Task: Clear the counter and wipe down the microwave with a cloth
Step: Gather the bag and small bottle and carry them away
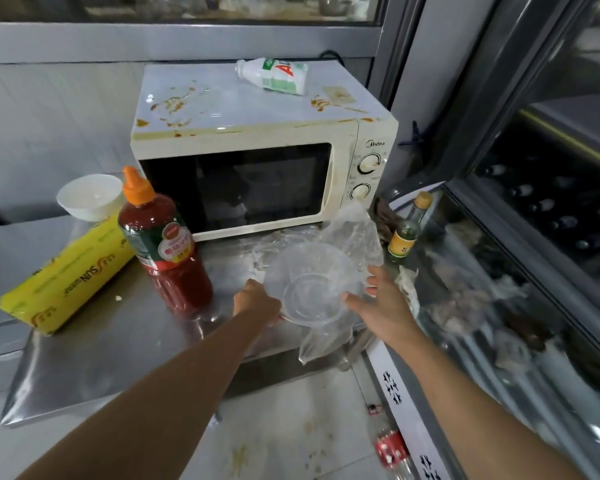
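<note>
Both hands meet at a clear plastic container (312, 289) near the front edge of the steel surface (94, 355). The left hand (255, 301) holds the container's left rim; its fingers are hidden behind the hand and the plastic, so I cannot tell how they are bent. The right hand (383, 304) is at the right side of the container, its fingers (355, 299) straight and a little spread, touching the wall of it. A clear plastic bag (352, 230) lies under and behind the container, and one end hangs over the edge below the fingers.

Just behind the fingers stands the microwave (257, 147), door closed, with brown stains on its top. A white drink bottle (274, 75) lies on its side there, far beyond the fingers. To the left of the left fingers stands a red sauce bottle (167, 247) with an orange cap. Further left lie a yellow box of wrap (66, 275) and a white bowl (89, 195). To the right, beyond the right fingers, stands a small glass bottle (407, 230) with a yellow label.
</note>
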Tool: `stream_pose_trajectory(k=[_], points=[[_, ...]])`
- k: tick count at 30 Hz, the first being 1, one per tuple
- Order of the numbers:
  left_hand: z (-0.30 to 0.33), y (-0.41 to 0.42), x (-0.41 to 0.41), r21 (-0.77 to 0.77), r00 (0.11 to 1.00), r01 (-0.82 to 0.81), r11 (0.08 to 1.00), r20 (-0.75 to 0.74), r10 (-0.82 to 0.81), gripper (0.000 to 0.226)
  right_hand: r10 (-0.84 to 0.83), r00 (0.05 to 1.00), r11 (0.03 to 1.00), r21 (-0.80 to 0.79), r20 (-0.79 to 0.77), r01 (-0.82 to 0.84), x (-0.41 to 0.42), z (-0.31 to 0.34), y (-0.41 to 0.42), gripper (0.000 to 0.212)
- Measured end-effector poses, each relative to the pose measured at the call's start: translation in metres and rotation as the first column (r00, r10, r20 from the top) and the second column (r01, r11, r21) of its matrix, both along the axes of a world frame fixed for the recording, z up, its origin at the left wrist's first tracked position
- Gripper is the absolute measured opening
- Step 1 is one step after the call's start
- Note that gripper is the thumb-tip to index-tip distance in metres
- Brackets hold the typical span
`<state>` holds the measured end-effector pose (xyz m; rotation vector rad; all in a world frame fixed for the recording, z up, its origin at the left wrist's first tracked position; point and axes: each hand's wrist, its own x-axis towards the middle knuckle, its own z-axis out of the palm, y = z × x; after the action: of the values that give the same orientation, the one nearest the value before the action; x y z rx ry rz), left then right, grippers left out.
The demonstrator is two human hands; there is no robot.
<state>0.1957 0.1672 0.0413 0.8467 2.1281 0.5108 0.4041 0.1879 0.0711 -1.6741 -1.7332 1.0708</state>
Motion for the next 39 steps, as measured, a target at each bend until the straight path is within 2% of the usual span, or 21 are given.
stream_pose_trajectory(k=[3,5,9,16,19,23,28,32,39], points=[[0.005,-0.004,-0.005,0.024,0.992,0.059,0.998,-0.116,-0.056,0.035,-0.006,1.0,1.0,0.007,0.03,0.006,-0.004,0.001,-0.004,0.071],[0.009,-0.01,-0.011,0.065,0.992,0.049,0.997,-0.121,-0.041,0.033,-0.004,0.999,1.0,0.003,0.044,0.003,-0.008,0.002,-0.008,0.072],[0.018,-0.027,-0.033,0.121,0.998,-0.056,0.991,-0.031,0.06,0.031,-0.004,0.999,1.0,0.002,0.051,0.004,-0.021,0.006,-0.018,0.073],[0.021,-0.064,-0.073,0.109,0.99,-0.14,0.984,-0.018,0.143,0.036,0.018,0.998,0.999,-0.03,0.057,-0.017,-0.048,0.01,-0.037,0.074],[0.018,-0.078,-0.081,0.095,0.987,-0.146,0.985,-0.049,0.151,0.034,0.02,1.0,0.999,-0.039,0.018,-0.019,-0.056,0.008,-0.044,0.075],[0.012,-0.087,-0.082,0.109,0.983,-0.183,0.977,0.013,0.182,0.04,0.034,0.998,0.999,-0.023,0.056,-0.033,-0.058,0.003,-0.05,0.074],[0.01,-0.091,-0.076,0.122,0.983,-0.186,0.975,0.03,0.183,0.043,0.018,0.999,0.999,-0.027,0.031,-0.017,-0.055,0.0,-0.055,0.072],[0.016,-0.096,-0.076,0.127,0.989,-0.148,0.981,-0.003,0.15,0.049,0.01,1.0,1.0,-0.016,0.021,-0.01,-0.046,0.004,-0.061,0.071],[0.041,-0.095,-0.057,0.168,0.983,-0.034,0.985,-0.172,0.063,0.06,-0.03,0.999,1.0,-0.002,0.018,0.03,-0.031,0.02,-0.066,0.071]])
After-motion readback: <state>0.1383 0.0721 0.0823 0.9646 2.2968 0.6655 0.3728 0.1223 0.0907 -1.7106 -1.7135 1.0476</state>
